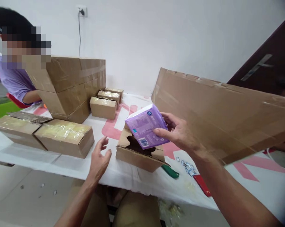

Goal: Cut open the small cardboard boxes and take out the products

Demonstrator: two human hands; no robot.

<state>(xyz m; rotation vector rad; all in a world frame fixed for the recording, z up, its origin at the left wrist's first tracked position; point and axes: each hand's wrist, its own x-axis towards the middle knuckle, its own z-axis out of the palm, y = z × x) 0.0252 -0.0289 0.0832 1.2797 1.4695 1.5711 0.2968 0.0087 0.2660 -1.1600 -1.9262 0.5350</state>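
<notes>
My right hand (177,130) grips a purple plastic-wrapped packet (148,127) by its right side, thumb on the printed face. The packet is tilted, with a barcode at its lower corner, and I cannot tell what is inside it. Right below it stands an open cardboard box (137,160) with its top opening dark; the packet hides part of that opening. To the left of this box my left hand (100,157) hovers with fingers apart and nothing in it. A green handle-like tool (171,171) lies partly behind the box's right corner.
Taped boxes (64,134) lie at the left, below a tall stack of cartons (70,74). Smaller boxes (104,107) stand farther back. A large cardboard carton (218,107) fills the right side. A red object (202,185) and small stickers (188,168) lie nearby. Another person (14,78) sits at left.
</notes>
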